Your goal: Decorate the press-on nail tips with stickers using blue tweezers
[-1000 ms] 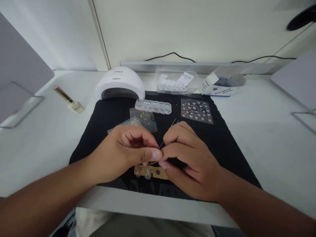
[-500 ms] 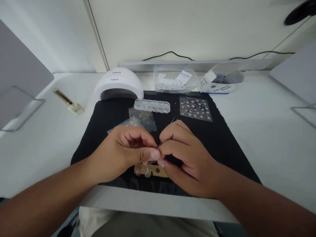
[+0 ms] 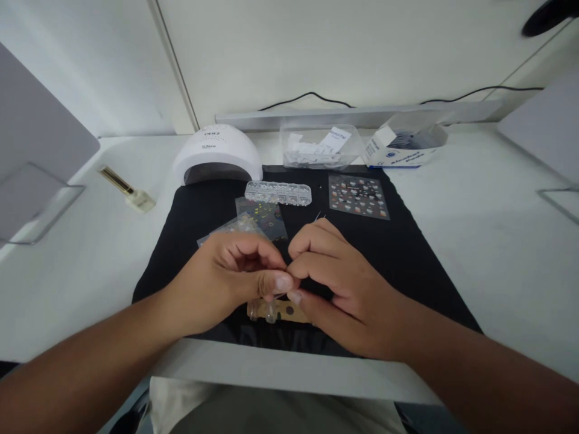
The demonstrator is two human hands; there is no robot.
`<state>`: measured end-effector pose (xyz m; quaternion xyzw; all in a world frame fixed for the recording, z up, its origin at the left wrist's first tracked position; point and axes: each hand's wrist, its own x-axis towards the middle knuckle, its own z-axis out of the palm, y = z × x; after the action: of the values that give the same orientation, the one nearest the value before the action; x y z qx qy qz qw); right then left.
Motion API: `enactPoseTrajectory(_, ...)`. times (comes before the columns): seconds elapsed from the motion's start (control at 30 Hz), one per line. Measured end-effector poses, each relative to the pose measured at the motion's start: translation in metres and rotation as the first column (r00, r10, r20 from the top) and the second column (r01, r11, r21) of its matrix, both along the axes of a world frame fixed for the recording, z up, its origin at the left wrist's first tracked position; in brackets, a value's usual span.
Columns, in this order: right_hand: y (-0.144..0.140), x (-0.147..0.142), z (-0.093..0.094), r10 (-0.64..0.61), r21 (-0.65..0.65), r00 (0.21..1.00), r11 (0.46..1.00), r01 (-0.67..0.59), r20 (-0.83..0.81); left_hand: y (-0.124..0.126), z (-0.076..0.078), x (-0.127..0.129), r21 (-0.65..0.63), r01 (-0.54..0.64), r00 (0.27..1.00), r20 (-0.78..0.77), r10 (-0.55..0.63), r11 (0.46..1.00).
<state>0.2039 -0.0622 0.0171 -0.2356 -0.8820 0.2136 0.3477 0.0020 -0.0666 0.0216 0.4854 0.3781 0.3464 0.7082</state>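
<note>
- Left hand (image 3: 239,277): thumb and forefinger pinched together.
- Right hand (image 3: 348,295): fingertips meeting the left's; what either grips is too hidden to tell.
- Thin prongs (image 3: 317,216): just beyond the right knuckles.
- Yellowish strip (image 3: 284,313) with clear nail tips (image 3: 270,311): under both hands' fingertips.

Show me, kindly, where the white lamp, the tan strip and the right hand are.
White lamp (image 3: 217,144): head view, on its domed shell.
Tan strip (image 3: 284,315): head view, on its bare surface.
Right hand (image 3: 355,288): head view, on its middle.
</note>
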Motion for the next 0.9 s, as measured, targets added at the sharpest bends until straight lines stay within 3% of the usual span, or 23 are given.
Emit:
enactPoseTrajectory(0.3,0.0024,-0.0014,-0.0032,0.004,0.015,0.999,1.0,-0.004,-0.036,0.0007,-0.0011,-0.0001,0.029,-0.013,1.0,0.019,0.013,0.999)
enactPoseTrajectory(0.63,0.0018,0.0033,-0.0091,-0.108,-0.121,0.985,0.988,0.092,-0.132,-0.0021,-0.0029,-0.0019,0.179,-0.088,0.993,0.098,0.071,0.98)
enactPoseTrajectory(0.8,0.0012,0.0045,-0.0057,-0.106,-0.138,0.982,0.987,0.084,-0.156,-0.0032,-0.0061,-0.0025,0.367,-0.127,0.989,0.121,0.088,0.921)
enactPoseTrajectory(0.9,0.0012,0.0036,-0.0038,-0.084,-0.134,0.979,0.989,0.06,-0.184,-0.0034,-0.0076,-0.0029,0.535,-0.12,0.991,0.119,0.066,0.836)
